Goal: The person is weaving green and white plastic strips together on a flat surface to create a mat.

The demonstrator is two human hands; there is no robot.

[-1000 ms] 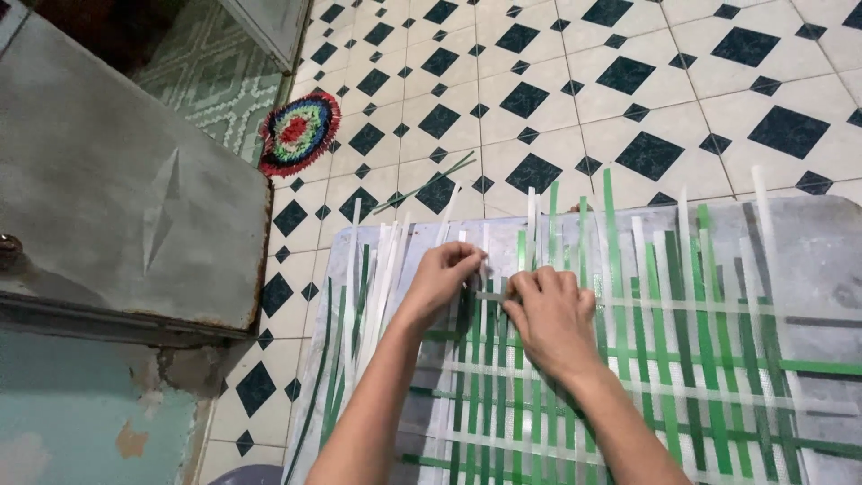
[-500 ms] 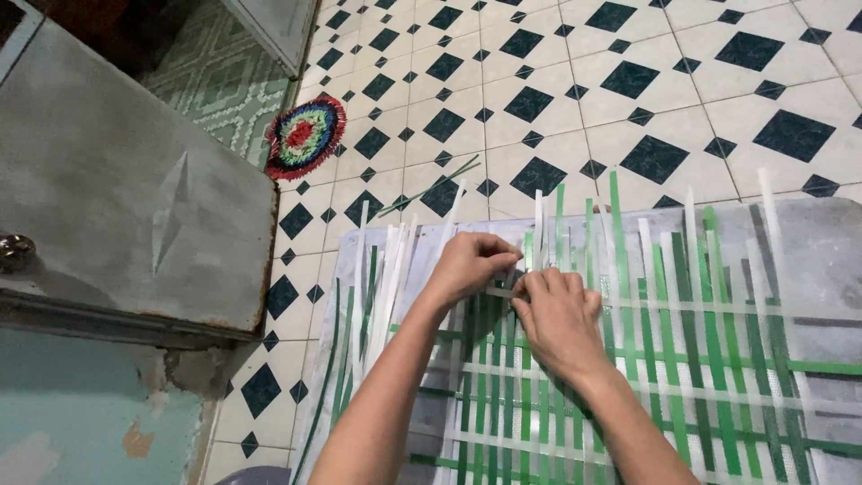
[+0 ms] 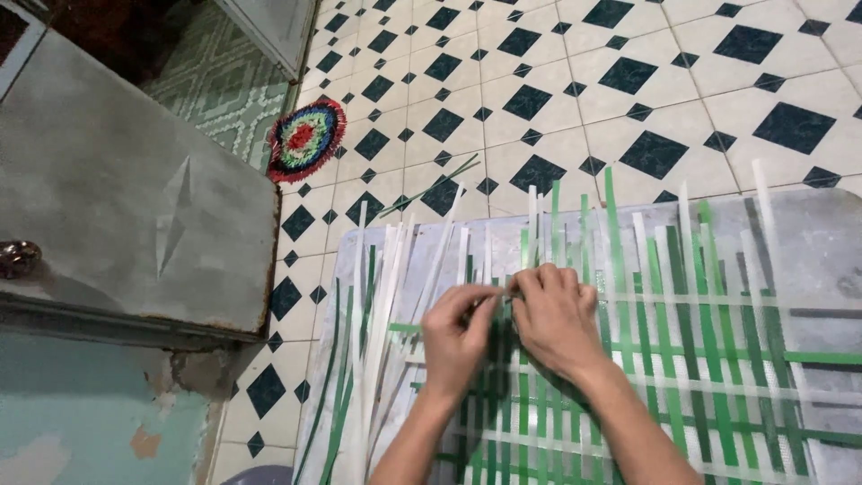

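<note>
Compared with the frame half a second earlier, both hands are seen to have shifted slightly toward the near edge of the woven mat (image 3: 682,359), and the left hand (image 3: 460,334) is now curled lower over the strips. A white strip (image 3: 503,292) is pinched between the fingertips of the left hand at the point where the two hands meet. The right hand (image 3: 557,316) is laid palm down on the weave, with its fingers bent over the same white strip; whether that strip is actually gripped by the right hand cannot be told, because the fingertips are hidden. The mat is made of green and white strips crossed over and under one another, and it is spread on a grey sheet (image 3: 826,260) that lies on the floor. Loose white strips (image 3: 395,296) are fanned out just beside the left hand, unwoven at their far ends, with a few dark green strips mixed among them. A single green strip (image 3: 429,186) lies apart on the tiled floor (image 3: 628,99), which is patterned with dark diamonds. A round multicoloured rug (image 3: 305,139) is seen further off on the tiles. A grey metal door (image 3: 135,207) with a round knob (image 3: 18,258) stands at the left.
</note>
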